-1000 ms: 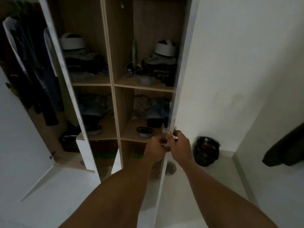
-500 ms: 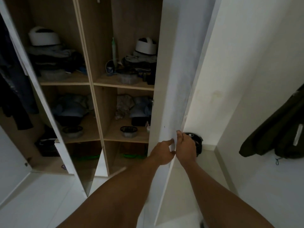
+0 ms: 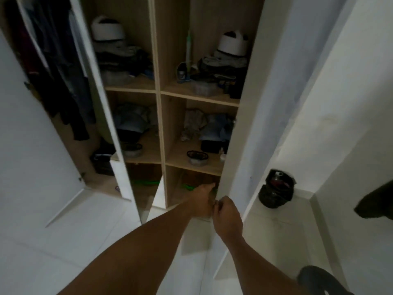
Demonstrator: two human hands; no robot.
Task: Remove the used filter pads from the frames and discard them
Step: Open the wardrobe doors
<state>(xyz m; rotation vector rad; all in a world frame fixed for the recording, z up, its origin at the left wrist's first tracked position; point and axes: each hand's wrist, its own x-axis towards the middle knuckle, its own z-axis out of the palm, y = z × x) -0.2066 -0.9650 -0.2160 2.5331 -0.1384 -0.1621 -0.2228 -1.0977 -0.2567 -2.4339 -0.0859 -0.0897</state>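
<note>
No filter pad or frame is identifiable in view; their location is unconfirmed. The left hand reaches, fingers stretched, into the low wooden wardrobe compartment. The right hand is curled at the near edge of the tall white door; whether it pinches anything cannot be told. Risk: the door could swing onto the left fingers. A black bin bag stands far right.

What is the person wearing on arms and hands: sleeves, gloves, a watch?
The left forearm and right forearm are bare to the frame's edge, no sleeves. The left hand and right hand are ungloved; neither wrist shows a watch or band. Rings cannot be judged in this dim picture.
</note>
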